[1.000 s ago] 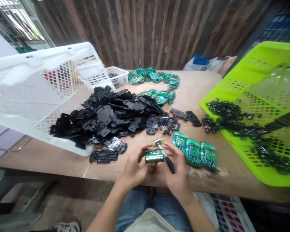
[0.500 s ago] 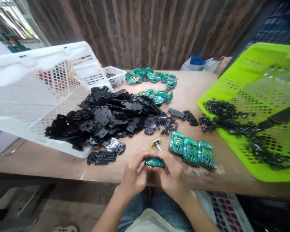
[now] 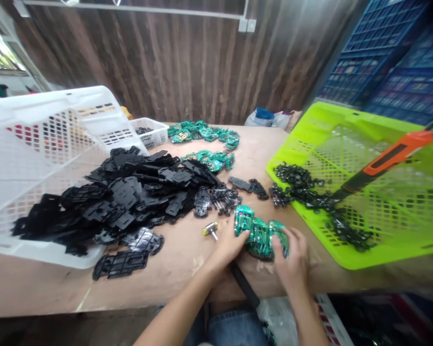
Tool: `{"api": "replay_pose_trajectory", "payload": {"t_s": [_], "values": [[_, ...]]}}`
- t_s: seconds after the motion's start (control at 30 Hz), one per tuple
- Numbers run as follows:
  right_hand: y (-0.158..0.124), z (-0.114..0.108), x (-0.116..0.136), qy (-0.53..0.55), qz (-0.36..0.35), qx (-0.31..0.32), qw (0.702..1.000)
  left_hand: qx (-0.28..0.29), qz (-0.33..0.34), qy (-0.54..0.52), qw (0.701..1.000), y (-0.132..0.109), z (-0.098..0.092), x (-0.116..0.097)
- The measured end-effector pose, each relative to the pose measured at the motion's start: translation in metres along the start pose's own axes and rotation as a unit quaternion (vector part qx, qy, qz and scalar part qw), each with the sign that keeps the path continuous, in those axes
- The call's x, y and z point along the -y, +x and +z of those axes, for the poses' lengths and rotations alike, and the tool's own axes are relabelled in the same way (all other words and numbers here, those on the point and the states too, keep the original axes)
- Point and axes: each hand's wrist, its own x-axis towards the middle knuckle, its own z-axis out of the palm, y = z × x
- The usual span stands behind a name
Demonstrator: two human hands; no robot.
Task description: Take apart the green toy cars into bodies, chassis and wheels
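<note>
Three shiny green toy car bodies [image 3: 260,237] lie side by side on the wooden table. My left hand [image 3: 231,240] is at the left end of the row, its thumb against the leftmost body. Around the rightmost body, my right hand [image 3: 292,247] has its fingers and thumb. A small hammer with a yellow-tipped head [image 3: 210,228] lies beside my left hand, its black handle [image 3: 245,286] reaching over the table's front edge. Part of its shaft is hidden under my left wrist.
Black chassis plates [image 3: 130,192] spill from a tipped white basket [image 3: 39,250]. A lime basket [image 3: 350,257] at right holds black wheel parts and an orange-black tool [image 3: 386,163]. More green bodies [image 3: 202,130] lie behind, near a small white basket [image 3: 159,134].
Both hands have moved right, from the single green body they held to the row of bodies. The view has shifted right and up, and the hammer's black handle now shows.
</note>
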Motion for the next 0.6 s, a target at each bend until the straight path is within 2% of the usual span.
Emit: {"api": "replay_pose_trajectory", "payload": {"t_s": [0.07,0.13,0.23,0.3,0.4,0.5,0.57,0.6], "values": [[0.009,0.0,-0.012,-0.016,0.158,-0.027,0.987,0.002,-0.007,0.042,0.999,-0.002,0.004,-0.004],[0.016,0.004,-0.019,0.049,0.245,-0.006,0.968,-0.008,-0.021,0.053,0.998,-0.004,0.006,-0.008],[0.019,0.009,-0.021,0.168,0.288,-0.006,0.943,-0.04,-0.03,0.03,0.998,-0.004,0.006,-0.012],[0.018,0.007,-0.017,0.253,0.321,0.018,0.912,-0.049,-0.025,-0.021,0.998,-0.002,0.005,-0.01],[0.015,-0.009,-0.009,0.395,0.357,0.102,0.84,-0.023,-0.033,-0.111,0.993,0.002,0.003,-0.007],[0.013,-0.03,0.0,0.507,0.362,0.195,0.757,0.012,-0.021,-0.125,0.992,0.0,0.002,-0.007],[0.012,-0.038,0.004,0.563,0.372,0.219,0.704,0.025,0.003,-0.114,0.993,-0.003,0.002,-0.009],[0.011,-0.04,0.006,0.576,0.378,0.214,0.692,0.032,0.01,-0.118,0.992,-0.005,0.002,-0.01]]}}
